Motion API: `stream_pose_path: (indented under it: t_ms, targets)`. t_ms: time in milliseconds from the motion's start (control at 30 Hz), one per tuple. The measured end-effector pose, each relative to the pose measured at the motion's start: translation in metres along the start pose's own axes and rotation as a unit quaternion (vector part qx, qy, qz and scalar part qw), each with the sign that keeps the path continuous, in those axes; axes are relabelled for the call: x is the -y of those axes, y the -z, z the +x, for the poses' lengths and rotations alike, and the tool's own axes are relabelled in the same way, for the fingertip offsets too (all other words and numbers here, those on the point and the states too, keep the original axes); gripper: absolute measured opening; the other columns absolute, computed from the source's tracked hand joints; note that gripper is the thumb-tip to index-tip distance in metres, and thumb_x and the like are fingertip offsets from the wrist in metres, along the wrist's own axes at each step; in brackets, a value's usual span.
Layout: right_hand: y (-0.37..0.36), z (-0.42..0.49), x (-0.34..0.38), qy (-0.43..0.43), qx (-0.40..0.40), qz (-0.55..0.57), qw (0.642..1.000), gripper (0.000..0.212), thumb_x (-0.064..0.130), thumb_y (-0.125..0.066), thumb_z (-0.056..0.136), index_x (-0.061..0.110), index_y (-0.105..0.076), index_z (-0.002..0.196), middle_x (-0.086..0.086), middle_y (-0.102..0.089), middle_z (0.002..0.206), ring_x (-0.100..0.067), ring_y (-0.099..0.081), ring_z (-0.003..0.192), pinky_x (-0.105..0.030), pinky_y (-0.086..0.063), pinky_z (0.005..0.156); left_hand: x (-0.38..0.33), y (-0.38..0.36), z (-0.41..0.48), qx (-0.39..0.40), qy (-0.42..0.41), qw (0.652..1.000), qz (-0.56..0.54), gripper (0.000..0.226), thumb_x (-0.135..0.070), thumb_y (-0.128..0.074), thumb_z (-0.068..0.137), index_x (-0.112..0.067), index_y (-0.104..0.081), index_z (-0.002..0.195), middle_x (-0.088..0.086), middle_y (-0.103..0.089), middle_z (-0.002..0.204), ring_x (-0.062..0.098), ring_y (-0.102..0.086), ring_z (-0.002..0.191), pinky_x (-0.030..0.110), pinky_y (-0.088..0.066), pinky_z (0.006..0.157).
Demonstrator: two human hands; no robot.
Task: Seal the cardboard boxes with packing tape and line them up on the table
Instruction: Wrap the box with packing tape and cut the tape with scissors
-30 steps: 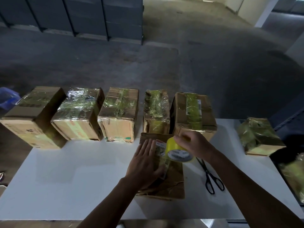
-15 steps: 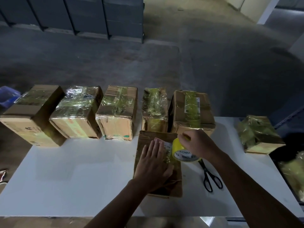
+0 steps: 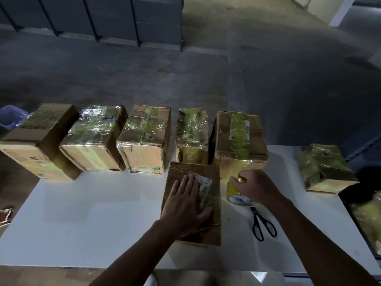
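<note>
Dim concrete floor, dark cabinets

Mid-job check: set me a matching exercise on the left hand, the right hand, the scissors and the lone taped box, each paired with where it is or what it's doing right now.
Things
1. left hand
2. right hand
3. scissors
4. lone taped box

Places or states
A. lying on the white table, to the right of the near box
B. gripping the yellow tape roll
C. pressed flat on top of the near box
D. standing by itself at the table's right end

Pairs: 1-C, 2-B, 3-A, 4-D
</note>
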State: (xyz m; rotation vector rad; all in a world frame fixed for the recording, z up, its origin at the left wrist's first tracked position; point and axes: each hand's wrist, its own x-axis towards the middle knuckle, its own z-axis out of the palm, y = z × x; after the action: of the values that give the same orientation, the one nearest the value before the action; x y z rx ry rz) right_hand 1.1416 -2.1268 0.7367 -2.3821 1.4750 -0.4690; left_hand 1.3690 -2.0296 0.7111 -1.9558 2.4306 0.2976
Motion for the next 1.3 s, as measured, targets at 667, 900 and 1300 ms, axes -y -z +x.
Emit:
stream_pose_path:
  t_ms: [667,900,1300]
  targets:
    - [-0.023,-0.010,0.013,-0.133,0.121,0.052,0.982,0.045,0.042,-0.053,0.092,0.018,-0.044,0.055,0.000,-0.047,0.053,-0.014,-0.048,0.050,-0.028,-0.036,0.054,-0.094,0.018,0.010,0.132,0.106,0.984,0.054,0.092,-0.054,-0.035,0.096,0.009,0.010,0.146,0.037,0.013,0.151,0.053,0.011,0.141,0.069,0.000,0.109]
    - [-0.024,-0.013,0.026,-0.147,0.130,0.059,0.979,0.044,0.039,-0.049,0.093,0.016,-0.042,0.056,-0.001,-0.044,0.055,-0.020,-0.047,0.059,-0.027,-0.030,0.051,-0.096,0.031,0.010,0.122,0.157,0.980,-0.028,0.070,-0.015,-0.039,0.099,0.001,0.008,0.149,0.033,0.011,0.154,0.049,0.014,0.142,0.069,0.002,0.109]
    - [0.000,0.012,0.065,-0.105,0.109,0.070,0.986,0.042,0.045,-0.047,0.094,0.019,-0.050,0.062,0.000,-0.053,0.062,-0.016,-0.050,0.061,-0.030,-0.035,0.058,-0.035,0.050,0.005,0.061,0.137,0.976,-0.156,0.074,-0.002,-0.052,0.082,-0.002,-0.017,0.147,0.021,-0.013,0.155,0.041,-0.005,0.145,0.066,-0.012,0.112]
